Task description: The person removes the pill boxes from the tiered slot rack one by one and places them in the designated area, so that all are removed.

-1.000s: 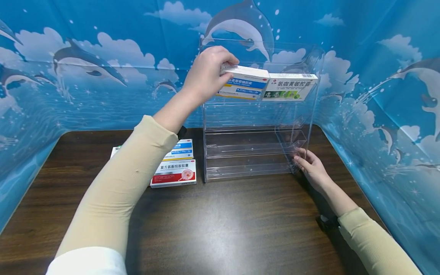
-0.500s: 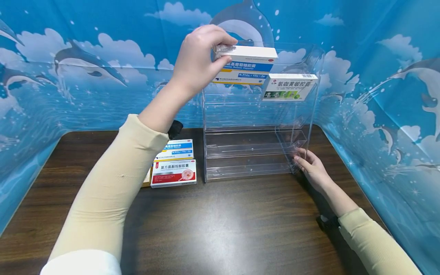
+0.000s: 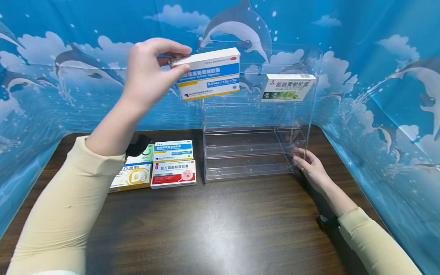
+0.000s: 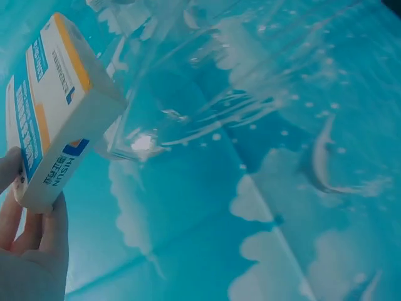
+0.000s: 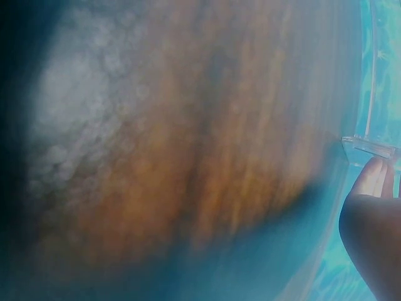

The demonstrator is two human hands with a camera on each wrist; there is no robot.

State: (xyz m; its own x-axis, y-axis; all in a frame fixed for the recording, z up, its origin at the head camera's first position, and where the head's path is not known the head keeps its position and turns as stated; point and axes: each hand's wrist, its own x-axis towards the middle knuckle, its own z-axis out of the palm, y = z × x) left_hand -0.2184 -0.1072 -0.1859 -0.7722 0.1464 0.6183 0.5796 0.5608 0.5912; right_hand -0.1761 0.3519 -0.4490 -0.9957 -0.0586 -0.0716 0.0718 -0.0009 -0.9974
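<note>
My left hand (image 3: pixel 151 70) pinches a white, blue and yellow medicine box (image 3: pixel 211 76) by its left end, thumb on the front face. The box is held in the air, tilted, overlapping the upper left of a clear acrylic display rack (image 3: pixel 247 172) in the head view. In the left wrist view the same medicine box (image 4: pixel 62 94) shows its end and front. My right hand (image 3: pixel 313 168) grips the lower right front corner of the rack between thumb and fingers. On the rack's upper tier, at the right, stands a white and green capsule box (image 3: pixel 288 88).
Left of the rack on the dark wooden table (image 3: pixel 220 229) lie a red and white box (image 3: pixel 173 173), another blue and white box (image 3: pixel 173 150), a yellow D3 box (image 3: pixel 134 177) and a green box (image 3: pixel 146 154), partly behind my left forearm. A dolphin-print curtain (image 3: pixel 103 95) surrounds the table.
My left hand has lifted the blue and yellow medicine box from beside the green one on the upper tier and carried it left, tilting it. My right hand has stayed on the rack.
</note>
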